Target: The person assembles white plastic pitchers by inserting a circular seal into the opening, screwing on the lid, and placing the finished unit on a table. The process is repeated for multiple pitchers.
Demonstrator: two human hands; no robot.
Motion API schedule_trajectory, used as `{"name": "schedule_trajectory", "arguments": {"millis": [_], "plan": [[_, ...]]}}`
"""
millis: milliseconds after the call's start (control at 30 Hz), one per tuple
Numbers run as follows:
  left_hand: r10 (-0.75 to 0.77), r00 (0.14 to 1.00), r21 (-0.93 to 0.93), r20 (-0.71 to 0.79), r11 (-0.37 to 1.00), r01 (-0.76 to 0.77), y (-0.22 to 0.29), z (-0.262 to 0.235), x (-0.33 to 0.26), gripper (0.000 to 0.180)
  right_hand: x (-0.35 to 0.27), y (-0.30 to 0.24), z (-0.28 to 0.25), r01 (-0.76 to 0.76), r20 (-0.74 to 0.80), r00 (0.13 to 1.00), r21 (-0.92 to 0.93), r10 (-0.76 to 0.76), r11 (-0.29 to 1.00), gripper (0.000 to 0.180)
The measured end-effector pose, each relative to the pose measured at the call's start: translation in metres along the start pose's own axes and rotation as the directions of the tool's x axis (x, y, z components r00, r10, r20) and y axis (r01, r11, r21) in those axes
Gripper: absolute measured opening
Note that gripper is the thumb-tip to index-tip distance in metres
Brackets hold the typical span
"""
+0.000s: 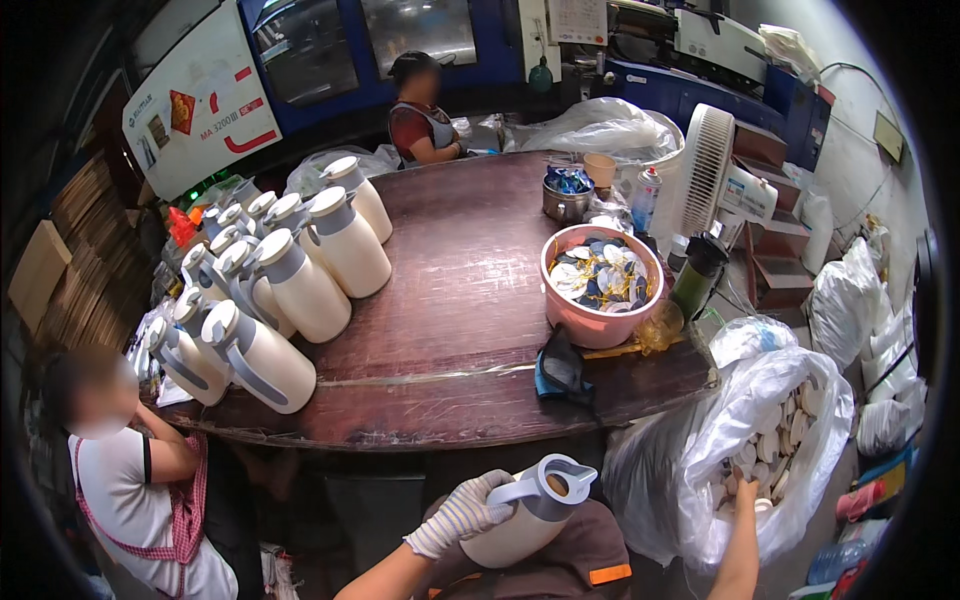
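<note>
My left hand (468, 518), in a striped knit glove, grips the handle of a cream and grey insulated jug (512, 532). The jug leans over my lap with its spouted top uncovered, showing a brownish inside. My bare right hand (741, 486) reaches into a large clear plastic bag (650, 480) at my right. The bag holds many flat, whitish plastic pieces (770, 445) that look like jug lids. My right fingers are closed in among these pieces, and what they hold is too small to make out.
Several capped jugs (303, 287) crowd the left of the dark table (440, 270). A pink tub (600, 318) of round tags stands right, near a dark bottle (698, 275), a spray can (646, 198) and a fan (705, 165). One person (150, 480) sits left, another (420, 115) beyond the table.
</note>
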State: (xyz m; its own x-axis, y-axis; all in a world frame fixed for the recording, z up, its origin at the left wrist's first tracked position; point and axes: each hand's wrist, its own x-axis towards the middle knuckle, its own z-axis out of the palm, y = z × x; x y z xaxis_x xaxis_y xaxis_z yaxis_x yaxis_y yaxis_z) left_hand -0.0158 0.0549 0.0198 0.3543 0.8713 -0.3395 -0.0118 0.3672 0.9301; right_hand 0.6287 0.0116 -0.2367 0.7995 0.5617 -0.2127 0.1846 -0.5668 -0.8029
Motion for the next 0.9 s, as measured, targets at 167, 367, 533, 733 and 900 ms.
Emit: {"name": "schedule_trajectory", "arguments": {"millis": [167, 367, 533, 733, 900], "plan": [[0.010, 0.998, 0.086, -0.062, 0.996, -0.005, -0.001, 0.002, -0.006, 0.031, -0.052, -0.049, 0.036, 0.006, 0.091, 0.995, -0.365, 0.029, 0.931, 0.087], [0.020, 1.000, 0.025, 0.002, 0.999, -0.020, 0.002, 0.004, -0.004, 0.031, -0.062, -0.066, 0.063, 0.286, -0.070, 0.934, -0.441, -0.350, 0.851, 0.082], [-0.117, 0.993, 0.074, -0.009, 0.990, 0.118, 0.000, -0.001, -0.004, 0.031, -0.055, -0.093, 0.075, 0.240, 0.104, 0.969, -0.585, -0.222, 0.775, 0.077], [-0.038, 0.999, -0.037, -0.007, 0.999, 0.038, 0.004, 0.008, -0.005, 0.031, -0.050, -0.087, 0.055, 0.287, 0.122, 0.957, -0.532, -0.263, 0.797, 0.076], [-0.028, 0.999, -0.057, 0.036, 0.998, 0.030, -0.001, -0.001, -0.003, 0.030, 0.005, -0.073, -0.002, 0.323, -0.219, 0.902, -0.226, -0.371, 0.919, 0.060]]}}
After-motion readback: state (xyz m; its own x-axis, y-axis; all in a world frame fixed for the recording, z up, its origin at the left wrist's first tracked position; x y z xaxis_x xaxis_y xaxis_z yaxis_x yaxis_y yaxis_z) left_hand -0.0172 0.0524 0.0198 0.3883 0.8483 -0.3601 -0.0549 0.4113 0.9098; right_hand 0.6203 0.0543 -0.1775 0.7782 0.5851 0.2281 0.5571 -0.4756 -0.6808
